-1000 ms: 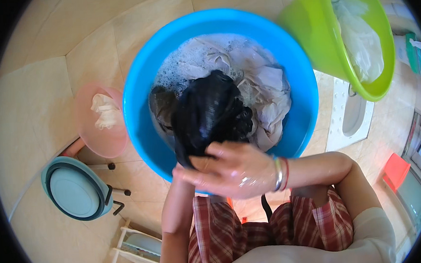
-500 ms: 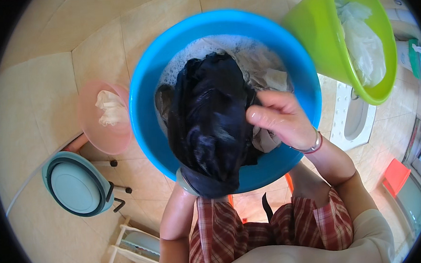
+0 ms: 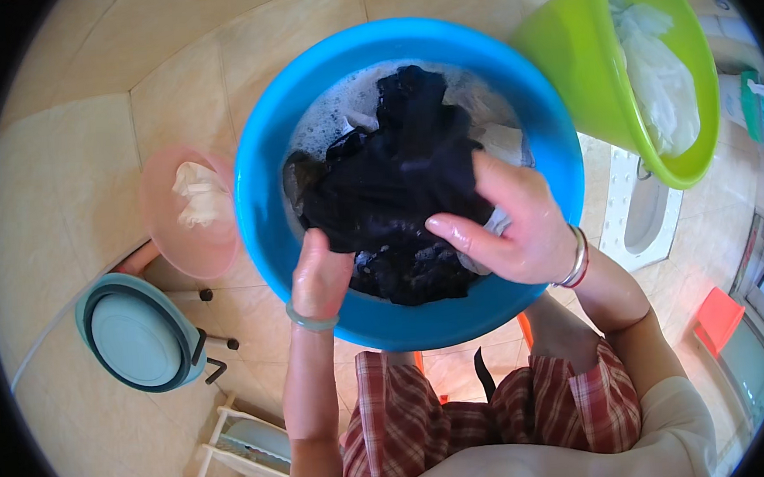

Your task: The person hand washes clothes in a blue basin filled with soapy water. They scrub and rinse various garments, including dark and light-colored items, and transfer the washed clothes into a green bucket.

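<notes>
A wet black garment [image 3: 396, 181] is spread between my hands, over the soapy water in a large blue basin [image 3: 262, 202]. My left hand [image 3: 321, 277] grips its near left edge, thumb on top and the other fingers hidden by the cloth. On the right side, my right hand [image 3: 512, 217] has the cloth between its thumb and fingers. White suds [image 3: 326, 111] float along the far side. A light-coloured cloth [image 3: 500, 139] lies in the water at the right, partly covered. Below the garment, more dark wet cloth [image 3: 415, 276] rests in the basin.
A lime green bucket [image 3: 572, 61] holding a white plastic bag [image 3: 656, 77] touches the basin's right side. At left stand a pink basin [image 3: 167, 225] with white cloth and a teal folding basin [image 3: 139, 341]. A white squat toilet [image 3: 617, 224] lies to the right.
The black garment, bunched up and reaching over the near rim before, is now spread lower in the basin. My left hand has come out from beneath it and grips its edge.
</notes>
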{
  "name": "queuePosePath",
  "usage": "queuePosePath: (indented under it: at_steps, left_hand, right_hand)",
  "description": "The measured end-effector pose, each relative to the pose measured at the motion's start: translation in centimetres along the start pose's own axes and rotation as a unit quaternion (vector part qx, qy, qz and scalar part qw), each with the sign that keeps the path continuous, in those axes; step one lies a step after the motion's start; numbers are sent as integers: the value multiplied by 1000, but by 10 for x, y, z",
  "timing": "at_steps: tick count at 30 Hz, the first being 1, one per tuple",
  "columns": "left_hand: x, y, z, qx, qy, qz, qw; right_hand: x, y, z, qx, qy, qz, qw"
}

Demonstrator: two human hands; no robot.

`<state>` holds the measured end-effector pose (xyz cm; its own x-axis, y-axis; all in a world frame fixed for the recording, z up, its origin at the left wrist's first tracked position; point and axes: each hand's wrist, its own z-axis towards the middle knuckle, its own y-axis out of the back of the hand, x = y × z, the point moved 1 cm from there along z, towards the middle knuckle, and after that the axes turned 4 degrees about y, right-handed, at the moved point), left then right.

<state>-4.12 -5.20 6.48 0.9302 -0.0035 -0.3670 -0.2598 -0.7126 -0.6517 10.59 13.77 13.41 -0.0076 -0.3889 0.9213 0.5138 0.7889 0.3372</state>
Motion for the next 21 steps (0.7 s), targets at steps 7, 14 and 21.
queuePosePath:
  at_steps: [7,14,21]
  left_hand:
    - [-8,54,-6,-172,-83,444,875]
    - [-40,-40,-22,-28,-306,649,696]
    - [-66,-48,-33,173,-218,820,500]
  right_hand:
    - [30,36,2,-234,-5,23,972]
    - [29,-25,-4,180,130,-146,964]
    - [21,-49,-25,248,45,-39,967]
